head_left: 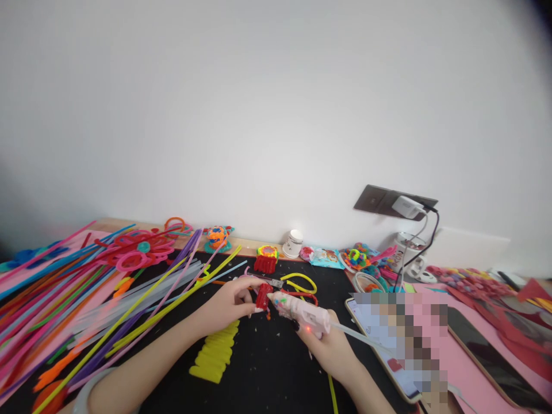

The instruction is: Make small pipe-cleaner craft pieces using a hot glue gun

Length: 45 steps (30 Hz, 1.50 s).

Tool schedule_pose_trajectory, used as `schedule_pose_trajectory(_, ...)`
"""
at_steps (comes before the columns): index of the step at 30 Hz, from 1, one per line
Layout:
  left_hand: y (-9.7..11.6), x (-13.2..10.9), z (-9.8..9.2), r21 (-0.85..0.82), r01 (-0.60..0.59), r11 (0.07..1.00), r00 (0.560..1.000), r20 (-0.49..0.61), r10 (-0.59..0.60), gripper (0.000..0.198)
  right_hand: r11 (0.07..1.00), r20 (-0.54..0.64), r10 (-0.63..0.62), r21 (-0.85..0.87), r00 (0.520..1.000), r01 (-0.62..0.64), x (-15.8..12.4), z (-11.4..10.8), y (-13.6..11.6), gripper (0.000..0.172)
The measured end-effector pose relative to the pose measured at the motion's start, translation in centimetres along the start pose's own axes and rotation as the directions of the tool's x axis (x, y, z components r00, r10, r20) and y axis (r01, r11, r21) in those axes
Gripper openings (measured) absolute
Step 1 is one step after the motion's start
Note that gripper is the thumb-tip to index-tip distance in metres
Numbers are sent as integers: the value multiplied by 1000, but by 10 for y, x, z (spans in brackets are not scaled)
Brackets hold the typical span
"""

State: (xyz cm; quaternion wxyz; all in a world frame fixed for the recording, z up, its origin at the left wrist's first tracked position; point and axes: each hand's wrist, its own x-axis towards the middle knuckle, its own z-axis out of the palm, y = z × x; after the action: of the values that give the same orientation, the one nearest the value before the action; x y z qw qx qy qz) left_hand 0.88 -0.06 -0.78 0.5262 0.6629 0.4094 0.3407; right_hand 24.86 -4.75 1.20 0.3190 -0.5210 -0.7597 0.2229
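My left hand [230, 302] pinches a small red folded pipe-cleaner piece [263, 296] above the black mat [267, 374]. My right hand [330, 348] grips a pink hot glue gun [302, 313], its nozzle touching the red piece; a clear glue stick [353, 334] pokes out of its back. A yellow zigzag-folded piece [215, 353] lies on the mat below my left forearm. A red folded piece with a yellow ring [266, 259] stands farther back.
A big fan of coloured pipe cleaners [64, 305] covers the left of the table. A phone or tablet [388, 345] lies at the right on pink sheets. A small white jar [294, 242], craft bits, a wall socket with charger [405, 206] and cables sit at the back.
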Motion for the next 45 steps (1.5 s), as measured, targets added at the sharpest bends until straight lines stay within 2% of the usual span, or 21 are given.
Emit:
schedule_pose_trajectory(5,0,0,0,-10,-19,1000,1000,17,19,47,999,-92,31,-33,995,-35,0,2,6,22)
schedule_pose_trajectory(13,-2,1,0,-18,0,1000,1000,-14,0,47,1000,-26,-3,15,1000,4,-2,1,1,14)
schedule_pose_trajectory(16,-4,0,0,34,-28,999,999,-31,29,45,1000,-32,9,10,999,-8,-2,1,3,17)
schedule_pose_trajectory(22,-5,-1,0,174,-130,976,989,-51,141,43,996,-116,74,-37,991,-78,-1,1,9,25)
schedule_pose_trajectory(31,-3,-3,-1,273,-235,933,962,-75,264,42,999,-30,35,-26,999,-36,0,1,5,19)
schedule_pose_trajectory(36,-3,-3,-1,329,-254,909,956,-59,288,42,998,-21,26,-51,999,-27,1,2,2,17)
schedule_pose_trajectory(42,-4,-3,-1,366,-283,886,942,-67,329,44,998,76,4,-56,997,0,3,0,-2,19)
schedule_pose_trajectory(45,-5,-3,-1,367,-269,890,944,-81,319,44,997,61,-15,-78,998,20,3,-1,-4,18)
